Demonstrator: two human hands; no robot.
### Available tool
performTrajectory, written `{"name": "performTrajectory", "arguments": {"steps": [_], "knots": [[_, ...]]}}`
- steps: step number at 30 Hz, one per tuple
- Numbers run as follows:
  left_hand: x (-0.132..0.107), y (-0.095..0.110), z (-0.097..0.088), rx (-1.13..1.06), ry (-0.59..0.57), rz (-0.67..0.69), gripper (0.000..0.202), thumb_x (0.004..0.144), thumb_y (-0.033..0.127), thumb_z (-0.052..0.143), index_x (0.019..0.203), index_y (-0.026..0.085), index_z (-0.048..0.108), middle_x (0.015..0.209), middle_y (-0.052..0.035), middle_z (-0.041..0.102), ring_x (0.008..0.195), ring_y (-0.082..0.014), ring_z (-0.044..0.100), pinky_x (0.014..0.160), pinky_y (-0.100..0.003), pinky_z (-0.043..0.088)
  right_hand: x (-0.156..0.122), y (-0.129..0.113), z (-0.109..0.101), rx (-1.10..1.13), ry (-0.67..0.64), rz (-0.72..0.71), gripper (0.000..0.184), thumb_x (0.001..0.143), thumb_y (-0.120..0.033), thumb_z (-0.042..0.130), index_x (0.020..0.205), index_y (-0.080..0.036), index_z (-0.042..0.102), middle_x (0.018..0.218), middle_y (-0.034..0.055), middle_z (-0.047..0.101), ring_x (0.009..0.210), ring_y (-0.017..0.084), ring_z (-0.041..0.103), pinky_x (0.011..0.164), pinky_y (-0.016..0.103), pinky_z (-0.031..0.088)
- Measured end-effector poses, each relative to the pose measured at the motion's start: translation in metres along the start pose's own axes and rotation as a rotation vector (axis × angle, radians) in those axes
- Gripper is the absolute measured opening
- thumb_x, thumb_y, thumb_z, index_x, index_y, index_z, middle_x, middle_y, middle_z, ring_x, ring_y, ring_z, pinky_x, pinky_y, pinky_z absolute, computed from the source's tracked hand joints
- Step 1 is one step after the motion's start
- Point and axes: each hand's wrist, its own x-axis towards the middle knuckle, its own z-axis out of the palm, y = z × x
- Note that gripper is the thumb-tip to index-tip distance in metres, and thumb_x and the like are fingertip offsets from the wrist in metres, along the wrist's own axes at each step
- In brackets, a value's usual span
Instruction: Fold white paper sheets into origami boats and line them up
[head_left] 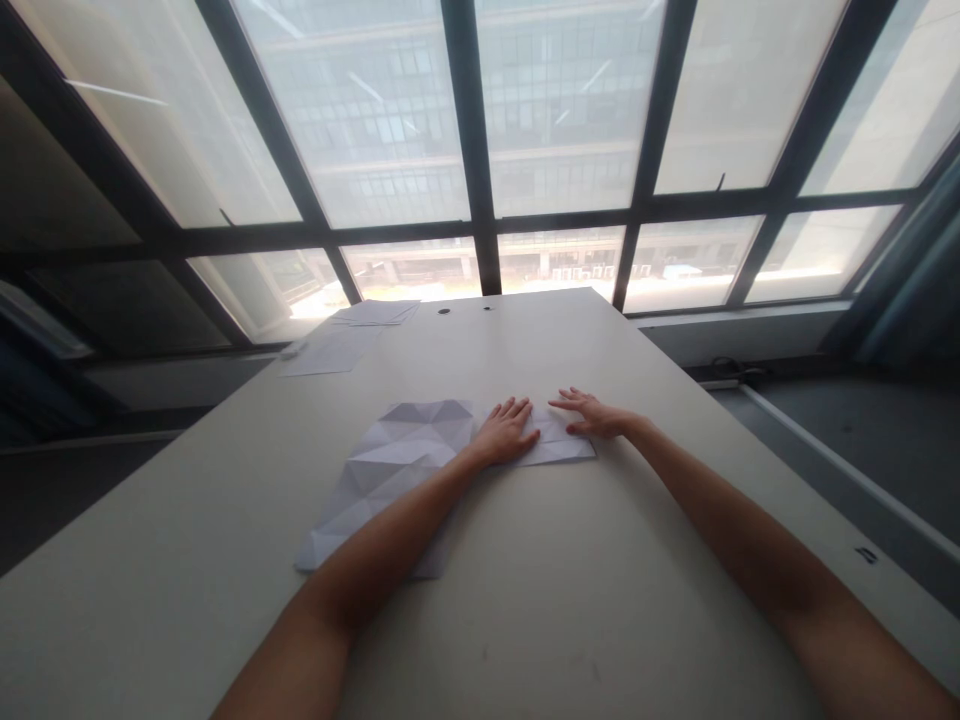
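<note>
A large sheet of white paper [390,465], creased all over into triangles, lies on the pale table [570,600] in front of me. My left hand [506,432] rests flat on the sheet's right part with its fingers stretched out. Just to its right, my right hand [592,412] lies flat too, fingers spread, pressing on the paper's far right corner. Neither hand holds anything.
A few loose white sheets [349,335] lie at the table's far left corner. Two small dark round things [445,311] sit near the far edge. Tall windows with dark frames [480,210] rise behind the table. The floor drops away on both sides.
</note>
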Motion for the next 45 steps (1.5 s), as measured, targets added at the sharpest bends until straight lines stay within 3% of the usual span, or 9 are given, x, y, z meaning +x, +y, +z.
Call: {"name": "performTrajectory", "arguments": {"steps": [6,16,20,28,33,39,45], "knots": [[0.001,-0.001,0.001,-0.003,0.004,-0.004,0.072,0.099,0.060,0.031,0.157,0.019,0.027,0.166,-0.0082,0.021,0.153,-0.0279,0.013,0.123,-0.045,0.012,-0.005,0.013,-0.011,0.073,-0.013,0.001,0.083,0.076,-0.039,0.082,0.150,-0.033,0.045,0.163,0.0104,0.029,0.152,0.035,0.013,0.121,0.054,0.019],[0.000,0.001,-0.001,0.000,-0.006,-0.003,0.069,0.100,0.059,0.031,0.158,0.022,0.028,0.166,-0.0073,0.021,0.153,-0.0287,0.013,0.123,-0.046,0.013,-0.005,0.028,-0.009,0.093,0.008,0.004,0.089,0.068,-0.049,0.086,0.147,-0.031,0.050,0.162,0.0109,0.032,0.151,0.035,0.020,0.120,0.052,0.023],[-0.001,0.001,-0.003,0.005,-0.022,0.013,0.061,0.101,0.058,0.030,0.156,0.032,0.032,0.166,-0.0036,0.020,0.153,-0.0313,0.014,0.122,-0.050,0.013,-0.004,0.028,-0.001,0.079,0.073,0.014,0.081,0.073,-0.053,0.081,0.146,-0.028,0.052,0.162,0.0120,0.032,0.151,0.033,0.021,0.121,0.050,0.023],[-0.005,0.004,-0.006,0.001,-0.007,0.086,0.051,0.103,0.052,0.033,0.152,0.040,0.038,0.167,0.0006,0.018,0.154,-0.0317,0.009,0.121,-0.055,0.013,0.009,0.005,0.026,-0.112,0.347,0.126,0.062,0.084,-0.057,0.069,0.134,-0.023,0.062,0.150,0.0156,0.049,0.145,0.033,0.035,0.118,0.050,0.027],[-0.008,0.008,-0.009,0.003,0.032,0.188,0.048,0.103,0.045,0.038,0.151,0.044,0.039,0.167,0.0029,0.017,0.154,-0.0302,0.008,0.122,-0.054,0.015,0.014,-0.003,0.033,-0.167,0.410,0.126,0.050,0.089,-0.056,0.063,0.129,-0.026,0.065,0.143,0.0130,0.056,0.139,0.031,0.043,0.115,0.049,0.031],[-0.004,0.006,-0.003,0.019,0.002,0.026,0.062,0.101,0.059,0.031,0.156,0.031,0.033,0.166,-0.0060,0.019,0.153,-0.0342,0.007,0.121,-0.058,0.013,0.013,-0.004,0.032,-0.154,0.390,0.137,0.049,0.088,-0.050,0.066,0.131,-0.026,0.064,0.145,0.0135,0.054,0.138,0.032,0.043,0.115,0.052,0.030],[0.001,0.000,0.004,0.035,0.031,-0.126,0.069,0.099,0.060,0.031,0.155,0.020,0.031,0.165,-0.0114,0.021,0.153,-0.0341,0.009,0.121,-0.056,0.011,0.015,-0.003,0.033,-0.160,0.396,0.145,0.046,0.088,-0.049,0.067,0.129,-0.027,0.065,0.144,0.0120,0.055,0.137,0.030,0.045,0.114,0.051,0.031]]}}
